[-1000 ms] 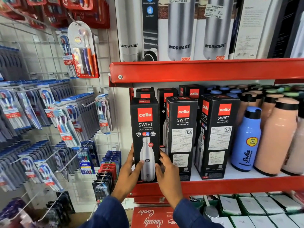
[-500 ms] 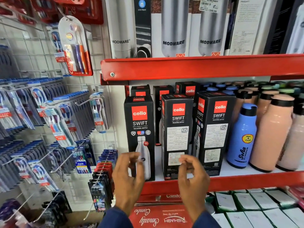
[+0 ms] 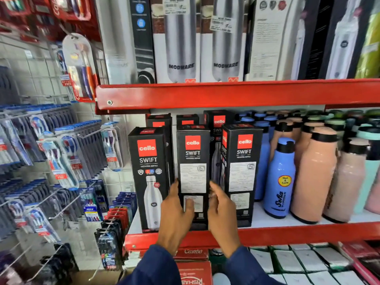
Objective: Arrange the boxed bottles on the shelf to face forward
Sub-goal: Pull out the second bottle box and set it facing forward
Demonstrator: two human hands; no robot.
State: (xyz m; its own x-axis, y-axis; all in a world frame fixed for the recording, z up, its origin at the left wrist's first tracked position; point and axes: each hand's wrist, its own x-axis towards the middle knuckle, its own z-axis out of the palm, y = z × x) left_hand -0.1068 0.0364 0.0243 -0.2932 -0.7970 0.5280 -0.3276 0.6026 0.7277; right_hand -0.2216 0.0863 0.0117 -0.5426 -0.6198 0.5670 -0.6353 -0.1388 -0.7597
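Note:
Three black Cello Swift boxes stand at the front of the red shelf (image 3: 287, 233). The left box (image 3: 151, 177) shows its bottle picture to the front. The middle box (image 3: 193, 171) shows a white printed label panel, and so does the right box (image 3: 241, 173). My left hand (image 3: 176, 210) grips the middle box's left edge low down. My right hand (image 3: 221, 210) grips its right edge. More Cello boxes (image 3: 219, 122) stand behind in a second row.
Blue bottles (image 3: 279, 182) and peach bottles (image 3: 316, 177) fill the shelf to the right of the boxes. Modware boxes (image 3: 181, 42) stand on the upper shelf. Toothbrush packs (image 3: 61, 161) hang on a wire grid at left. White boxes (image 3: 298, 262) lie below.
My hands let go of the left box, drew back, then moved right and took hold of the middle box. The view has come closer to the shelf.

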